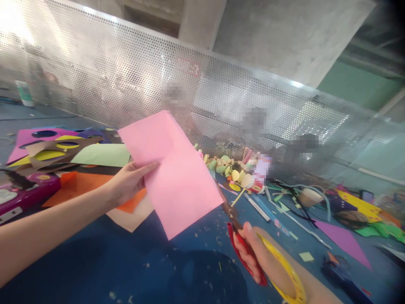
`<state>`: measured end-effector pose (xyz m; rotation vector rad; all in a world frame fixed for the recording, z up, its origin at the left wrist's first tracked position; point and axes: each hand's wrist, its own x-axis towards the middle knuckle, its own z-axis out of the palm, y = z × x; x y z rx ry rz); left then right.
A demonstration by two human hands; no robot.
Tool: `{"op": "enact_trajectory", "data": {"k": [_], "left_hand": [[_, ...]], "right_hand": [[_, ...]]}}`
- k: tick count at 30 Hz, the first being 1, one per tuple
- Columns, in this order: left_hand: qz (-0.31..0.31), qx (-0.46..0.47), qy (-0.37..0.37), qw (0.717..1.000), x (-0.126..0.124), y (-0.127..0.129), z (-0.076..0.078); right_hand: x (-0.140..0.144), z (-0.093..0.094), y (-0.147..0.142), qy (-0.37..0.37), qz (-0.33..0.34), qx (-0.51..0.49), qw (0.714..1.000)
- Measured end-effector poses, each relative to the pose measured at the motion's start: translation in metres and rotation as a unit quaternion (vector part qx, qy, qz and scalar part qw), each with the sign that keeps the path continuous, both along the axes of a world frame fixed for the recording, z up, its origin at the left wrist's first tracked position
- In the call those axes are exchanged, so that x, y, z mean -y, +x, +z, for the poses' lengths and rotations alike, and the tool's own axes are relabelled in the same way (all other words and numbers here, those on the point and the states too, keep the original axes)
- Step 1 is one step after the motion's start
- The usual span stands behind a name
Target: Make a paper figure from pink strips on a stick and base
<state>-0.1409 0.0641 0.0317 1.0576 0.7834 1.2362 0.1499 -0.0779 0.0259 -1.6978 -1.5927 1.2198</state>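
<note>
My left hand (pixel 131 180) pinches a pink sheet of paper (pixel 183 177) at its left side, thumb on the near face and the fingers behind it. The sheet is held up above the blue table, tilted, with a slight bend near its top. Closed around the red handles of a pair of scissors (pixel 233 217) is my right hand (pixel 253 249). The dark blades point up and away, next to the sheet's right corner; their tips are partly hidden, so I cannot tell whether they touch the paper. A yellow tape-like ring (pixel 286 270) circles my right wrist.
Coloured paper sheets, including light green (pixel 101 154) and orange (pixel 82 183), lie at left near a magenta power strip (pixel 28 194). Small paper pieces (pixel 226 164), a ruler (pixel 257 207), a purple sheet (pixel 343 240) and scraps cover the right. A perforated metal panel (pixel 133 71) stands behind.
</note>
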Motion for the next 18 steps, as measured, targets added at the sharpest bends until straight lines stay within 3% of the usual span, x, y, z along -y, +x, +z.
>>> {"op": "enact_trajectory", "data": {"k": [18], "left_hand": [[0.003, 0.003, -0.006, 1.000, 0.000, -0.001, -0.002]], "right_hand": [[0.006, 0.028, -0.018, -0.005, -0.040, 0.095, 0.995]]}}
